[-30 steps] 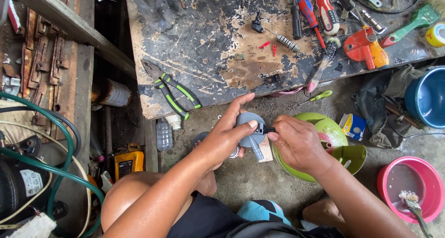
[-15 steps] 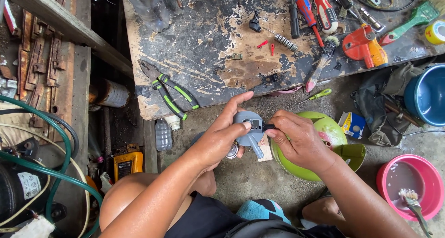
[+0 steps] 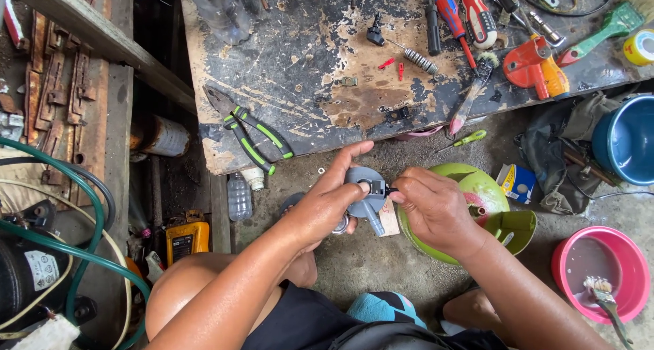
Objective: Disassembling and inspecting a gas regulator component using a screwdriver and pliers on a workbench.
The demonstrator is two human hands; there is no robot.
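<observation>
Grey regulator-like fitting [image 3: 364, 190] is held in front of the knees, just below the counter [image 3: 306, 84] edge, above the concrete floor. It is gripped by the left hand [image 3: 325, 207], fingers closed round its body. Its small black knob is pinched by the right hand [image 3: 436, 210], fingers closed. A green gas cylinder [image 3: 487, 193] is partly hidden behind the right hand. Green-handled pliers [image 3: 252, 135] lie on the counter nearby; a pink bowl [image 3: 599, 268] sits well apart.
</observation>
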